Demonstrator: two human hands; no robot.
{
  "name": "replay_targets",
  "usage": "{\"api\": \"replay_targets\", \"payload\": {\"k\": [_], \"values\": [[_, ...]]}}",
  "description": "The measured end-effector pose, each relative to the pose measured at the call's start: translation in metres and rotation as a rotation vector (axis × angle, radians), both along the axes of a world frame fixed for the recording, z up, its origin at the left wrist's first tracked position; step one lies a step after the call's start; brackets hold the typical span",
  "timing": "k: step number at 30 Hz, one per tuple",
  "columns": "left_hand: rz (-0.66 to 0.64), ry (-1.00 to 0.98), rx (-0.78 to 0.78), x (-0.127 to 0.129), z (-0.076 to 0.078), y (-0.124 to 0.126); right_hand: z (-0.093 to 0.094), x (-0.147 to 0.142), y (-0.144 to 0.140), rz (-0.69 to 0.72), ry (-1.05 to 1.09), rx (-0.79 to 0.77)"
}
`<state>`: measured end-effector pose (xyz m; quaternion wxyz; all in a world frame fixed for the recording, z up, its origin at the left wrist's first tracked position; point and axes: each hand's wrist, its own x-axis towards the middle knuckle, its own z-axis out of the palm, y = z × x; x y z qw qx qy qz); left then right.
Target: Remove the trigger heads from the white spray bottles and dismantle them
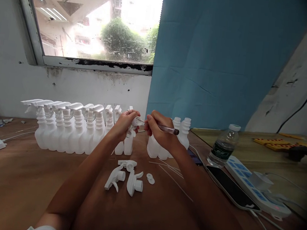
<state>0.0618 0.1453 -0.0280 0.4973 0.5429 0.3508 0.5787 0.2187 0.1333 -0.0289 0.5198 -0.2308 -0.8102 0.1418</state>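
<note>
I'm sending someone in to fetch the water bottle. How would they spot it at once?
Start at the blue sheet on the wall and look down to the wooden table. Right of the white spray bottles stands the water bottle, beside a phone; it alone is clear, with a dark label.

My brown wooden table carries a row of white spray bottles. Just in front of that row lie loose trigger heads; right of it stand a water bottle, phone and power strip.
</note>
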Motion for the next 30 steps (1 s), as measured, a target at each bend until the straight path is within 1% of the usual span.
{"api": "replay_targets", "payload": {"k": [3,6,11,15,17,21,25,28,30], "values": [[0.008,0.014,0.034,0.001,0.0,-0.002,0.001,0.0,-0.003,-0.011,0.033,-0.042],[0.002,0.043,0.101,0.004,-0.003,-0.001,0.004,0.0,-0.006,-0.025,0.039,-0.09],[-0.021,0.095,0.158,0.008,-0.007,0.0,0.01,0.005,-0.011,0.037,0.085,-0.275],[-0.05,0.157,0.185,0.008,-0.005,-0.006,0.016,0.011,-0.014,0.085,0.096,-0.379],[-0.07,0.196,0.173,0.009,-0.003,-0.01,0.018,0.013,-0.015,0.104,0.088,-0.419],[-0.121,0.232,0.119,0.009,-0.003,-0.011,0.02,0.015,-0.015,0.1,0.069,-0.447],[-0.195,0.225,0.055,0.009,-0.008,-0.005,0.019,0.015,-0.011,0.097,0.062,-0.475],[-0.26,0.207,-0.036,0.009,-0.014,0.003,0.017,0.015,-0.003,0.106,0.053,-0.504],[-0.281,0.207,-0.091,0.01,-0.017,0.008,0.014,0.015,0.003,0.113,0.05,-0.535]]}}
